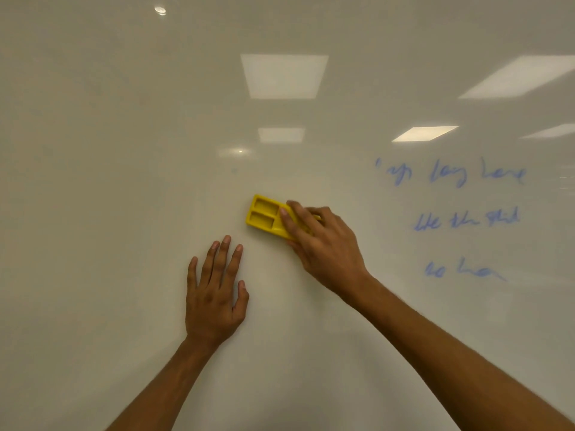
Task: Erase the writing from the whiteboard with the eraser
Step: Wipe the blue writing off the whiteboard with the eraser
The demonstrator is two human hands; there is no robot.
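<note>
A glossy whiteboard fills the whole view. Three lines of faint blue writing sit on its right side. My right hand presses a yellow eraser flat against the board near the middle, well left of the writing; its fingers cover the eraser's right half. The eraser's back shows two rectangular recesses. My left hand rests flat on the board below and left of the eraser, fingers spread, holding nothing.
Ceiling lights reflect in the board at the top and upper right. A tiny blue speck stays on the board above the eraser. The board around the hands is bare white surface.
</note>
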